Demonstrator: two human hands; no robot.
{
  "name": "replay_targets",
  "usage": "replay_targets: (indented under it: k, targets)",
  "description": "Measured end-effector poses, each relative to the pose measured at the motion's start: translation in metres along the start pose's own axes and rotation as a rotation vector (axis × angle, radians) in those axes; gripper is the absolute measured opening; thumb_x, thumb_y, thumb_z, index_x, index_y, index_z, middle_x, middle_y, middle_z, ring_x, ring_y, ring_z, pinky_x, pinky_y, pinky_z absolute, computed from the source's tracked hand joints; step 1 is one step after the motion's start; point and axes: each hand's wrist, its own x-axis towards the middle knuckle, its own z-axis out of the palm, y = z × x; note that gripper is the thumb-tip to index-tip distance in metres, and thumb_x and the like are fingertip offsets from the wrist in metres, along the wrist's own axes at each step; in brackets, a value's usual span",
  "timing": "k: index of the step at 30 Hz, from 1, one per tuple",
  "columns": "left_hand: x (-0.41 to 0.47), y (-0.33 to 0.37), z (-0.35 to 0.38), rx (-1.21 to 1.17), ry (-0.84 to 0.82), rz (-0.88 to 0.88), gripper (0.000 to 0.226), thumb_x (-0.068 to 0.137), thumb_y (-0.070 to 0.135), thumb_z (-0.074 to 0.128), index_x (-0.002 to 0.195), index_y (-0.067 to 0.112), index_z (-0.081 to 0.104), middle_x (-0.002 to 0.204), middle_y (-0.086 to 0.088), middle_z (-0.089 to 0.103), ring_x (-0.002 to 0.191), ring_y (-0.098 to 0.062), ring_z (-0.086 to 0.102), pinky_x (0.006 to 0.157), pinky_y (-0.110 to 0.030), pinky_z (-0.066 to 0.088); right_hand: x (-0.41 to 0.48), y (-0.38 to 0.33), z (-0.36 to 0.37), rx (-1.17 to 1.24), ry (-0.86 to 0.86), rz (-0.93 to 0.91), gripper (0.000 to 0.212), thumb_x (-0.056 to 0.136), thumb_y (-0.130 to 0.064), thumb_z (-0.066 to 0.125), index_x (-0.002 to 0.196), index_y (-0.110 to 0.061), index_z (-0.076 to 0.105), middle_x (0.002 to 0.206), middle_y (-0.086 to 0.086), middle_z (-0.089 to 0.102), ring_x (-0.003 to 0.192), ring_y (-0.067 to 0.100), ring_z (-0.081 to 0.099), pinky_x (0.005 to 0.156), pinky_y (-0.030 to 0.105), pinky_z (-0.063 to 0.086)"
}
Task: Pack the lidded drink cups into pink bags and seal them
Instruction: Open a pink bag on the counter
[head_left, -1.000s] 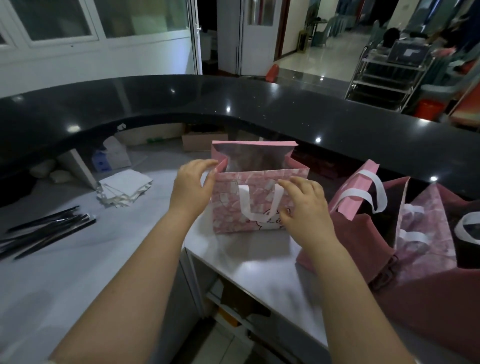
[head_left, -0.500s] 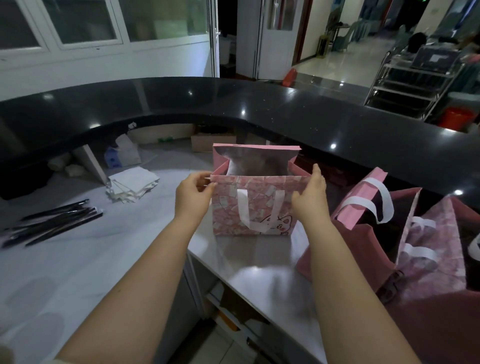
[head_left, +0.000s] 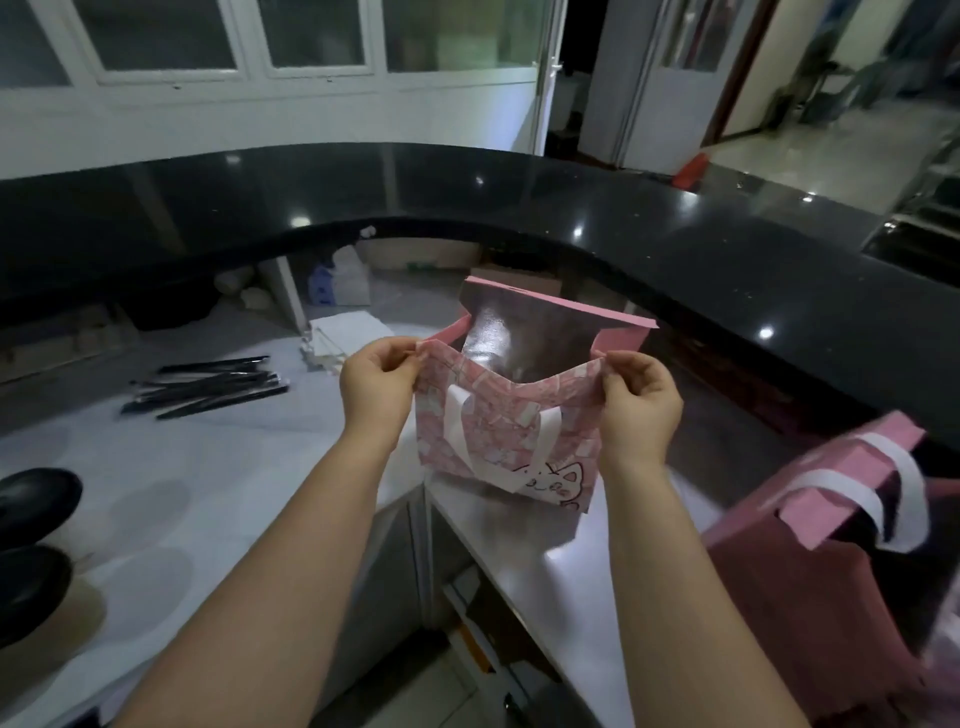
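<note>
Forearms reach up from the bottom edge, bare and roughly parallel, to a pink bag (head_left: 498, 431) held between them over the near corner of the pale counter (head_left: 208, 493). The left hand (head_left: 376, 392) pinches the left top corner of the bag's front wall, thumb on top and fingers curled beneath. The right hand (head_left: 641, 410) pinches the right top corner the same way, knuckles towards the camera. Both hands are clamped on that front edge, which sags in a shallow curve between them, so the mouth gapes and the shiny lining of the back wall shows. The back wall stands higher, its pink flap upright. The bag leans a little, right side lower; whether its base sits on the counter or hangs just above it cannot be told. A white handle (head_left: 457, 431) loops down the front wall, beside a cat drawing (head_left: 556, 483) near the lower right corner. The front wall hides the bag's floor, so its contents cannot be seen. At right a second bag (head_left: 857, 493) with white handles is blurred and cut off by the frame edge. Left of the hands lie dark sticks (head_left: 208, 387) in a loose bundle and a stack of white papers (head_left: 348, 335). Two black rounded things (head_left: 31, 499) at the far left are cut off and hard to identify. A black ledge (head_left: 571, 208) curves behind everything.
</note>
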Motion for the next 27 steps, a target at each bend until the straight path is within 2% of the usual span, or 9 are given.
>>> replay_targets:
  k: [4, 8, 15, 19, 23, 27]
  targets:
    - [0.01, 0.005, -0.056, -0.028, 0.156, -0.012, 0.019, 0.087, 0.006, 0.069, 0.081, 0.024, 0.073, 0.085, -0.002, 0.075, 0.086, -0.022, 0.072, 0.082, -0.046, 0.059, -0.015, 0.003, 0.051, 0.127, -0.152, 0.044, 0.026, 0.087, 0.007, 0.062, 0.093, -0.019, 0.065, 0.091, 0.0, 0.07, 0.088, 0.012, 0.068, 0.08, 0.023, 0.055]
    - [0.006, 0.007, -0.115, -0.024, 0.329, 0.004, 0.013, 0.086, 0.012, 0.072, 0.083, 0.024, 0.074, 0.086, 0.001, 0.075, 0.085, -0.018, 0.072, 0.082, -0.043, 0.059, -0.036, 0.012, 0.106, 0.127, -0.295, 0.092, 0.024, 0.088, 0.006, 0.06, 0.096, -0.016, 0.065, 0.097, 0.004, 0.07, 0.093, 0.017, 0.068, 0.085, 0.029, 0.056]
    - [-0.017, 0.0, -0.207, 0.002, 0.61, 0.016, 0.011, 0.087, 0.015, 0.072, 0.086, 0.026, 0.072, 0.091, -0.001, 0.074, 0.09, -0.019, 0.071, 0.087, -0.045, 0.057, -0.078, 0.022, 0.192, 0.107, -0.467, 0.171, 0.027, 0.088, 0.003, 0.062, 0.088, -0.024, 0.063, 0.092, 0.0, 0.069, 0.09, 0.018, 0.068, 0.081, 0.028, 0.058]
    - [-0.03, -0.009, -0.239, 0.016, 0.703, 0.0, 0.007, 0.086, 0.018, 0.073, 0.091, 0.023, 0.074, 0.091, 0.0, 0.075, 0.09, -0.018, 0.071, 0.087, -0.046, 0.057, -0.099, 0.027, 0.225, 0.089, -0.597, 0.171, 0.03, 0.086, 0.006, 0.062, 0.085, -0.024, 0.062, 0.091, 0.003, 0.068, 0.085, 0.018, 0.066, 0.079, 0.029, 0.058]
    - [-0.04, -0.013, -0.252, 0.036, 0.739, -0.029, 0.016, 0.087, 0.018, 0.072, 0.082, 0.033, 0.073, 0.085, 0.006, 0.075, 0.086, -0.014, 0.071, 0.086, -0.045, 0.058, -0.111, 0.035, 0.239, 0.045, -0.668, 0.148, 0.03, 0.084, 0.006, 0.061, 0.083, -0.023, 0.063, 0.088, 0.0, 0.067, 0.082, 0.014, 0.064, 0.083, 0.033, 0.057]
    - [-0.044, -0.013, -0.259, 0.146, 0.705, -0.017, 0.014, 0.088, 0.013, 0.071, 0.099, 0.021, 0.072, 0.089, 0.01, 0.072, 0.086, -0.006, 0.069, 0.085, -0.035, 0.058, -0.115, 0.029, 0.241, -0.014, -0.696, 0.068, 0.024, 0.085, 0.0, 0.064, 0.087, -0.024, 0.063, 0.092, -0.001, 0.067, 0.084, 0.013, 0.063, 0.075, 0.026, 0.056]
